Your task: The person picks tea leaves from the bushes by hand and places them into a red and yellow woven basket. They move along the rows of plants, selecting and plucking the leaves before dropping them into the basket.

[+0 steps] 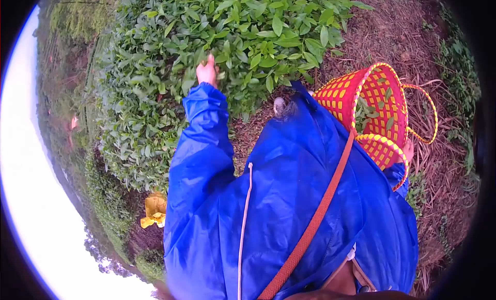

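Observation:
My left hand (207, 72), in a blue sleeve, reaches into a leafy green bush (155, 67). Its fingers are closed among blurred leaves, and some leaves appear to be in its grip. At my right side hangs a red and yellow woven basket (336, 96), its mouth tilted towards me. Several loose green leaves (363, 111) lie inside. Partly hidden behind the basket's rim and handle, my right hand (408, 149) is beside the basket wall; its fingers are mostly out of sight.
An orange-brown strap (310, 225) crosses my blue jacket (289, 196). One shoe (279, 106) shows beneath the jacket hem. Dry grass (439, 196) covers the ground at right. A yellow object (154, 209) is by the bushes at lower left, with a hillside beyond.

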Demonstrator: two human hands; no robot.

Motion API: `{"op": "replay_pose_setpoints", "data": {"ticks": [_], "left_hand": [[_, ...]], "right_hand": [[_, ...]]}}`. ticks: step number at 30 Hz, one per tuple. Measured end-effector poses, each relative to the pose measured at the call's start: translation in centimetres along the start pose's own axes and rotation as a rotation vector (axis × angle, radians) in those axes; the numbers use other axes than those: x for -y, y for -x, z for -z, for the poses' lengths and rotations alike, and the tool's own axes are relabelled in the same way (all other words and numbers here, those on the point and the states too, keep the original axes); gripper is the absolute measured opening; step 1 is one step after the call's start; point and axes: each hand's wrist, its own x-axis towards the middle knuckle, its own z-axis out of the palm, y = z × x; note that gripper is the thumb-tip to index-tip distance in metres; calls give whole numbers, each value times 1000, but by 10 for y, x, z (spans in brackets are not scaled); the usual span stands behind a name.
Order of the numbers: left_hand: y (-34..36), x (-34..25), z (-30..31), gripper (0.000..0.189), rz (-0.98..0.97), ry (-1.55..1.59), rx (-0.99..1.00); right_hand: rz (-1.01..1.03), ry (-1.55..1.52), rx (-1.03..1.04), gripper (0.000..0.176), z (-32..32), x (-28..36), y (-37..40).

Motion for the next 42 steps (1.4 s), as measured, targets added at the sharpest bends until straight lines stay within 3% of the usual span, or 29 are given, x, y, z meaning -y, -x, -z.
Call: {"op": "replay_pose_setpoints", "data": {"ticks": [1,3,5,8,9,12,14,16,20,23,26,30,31,33,34,38,39,41,42], "left_hand": [[14,1,4,26,50,144,9],[53,-15,9,30,-80,188,-75],[75,-20,25,24,-152,328,51],[69,-2,37,24,-223,-280,-16],[63,13,35,34,-248,-283,79],[49,34,17,31,-292,-251,176],[37,29,2,21,-132,-350,291],[28,33,-15,13,-132,-374,222],[45,28,-25,20,21,-127,62],[73,40,-5,25,5,-125,-79],[97,40,7,23,-101,-143,-45],[114,14,-5,20,-233,-173,49],[99,19,1,13,-205,-313,69],[84,22,-9,25,-351,-268,78],[80,12,-16,41,-319,-332,110],[39,-5,-64,48,-434,-259,277],[21,-6,-75,50,-427,-256,347],[-14,14,-92,49,-586,-597,335],[8,-8,-98,44,-522,-805,192]], "right_hand": [[8,98,-28,28,1,8,4],[-12,37,-38,29,-3,2,3],[18,52,-12,29,-5,8,3],[6,-51,69,29,-15,14,-10],[23,-41,77,28,-19,22,-15],[111,-13,83,27,-27,37,-27],[146,-1,108,26,-29,56,-27],[136,-63,132,25,-32,50,-35],[120,-105,135,24,-32,36,-36],[63,-117,100,24,-36,12,-36],[-36,-234,135,24,-38,2,-32],[-40,-136,159,27,-39,10,-34],[-38,-121,167,27,-38,11,-34],[31,-77,154,27,-41,18,-37],[23,-145,156,27,-42,26,-33],[54,-7,106,24,-22,62,-11],[98,164,70,24,-17,66,-6],[106,150,107,27,-11,75,1],[149,137,130,27,-8,61,-4]]}}
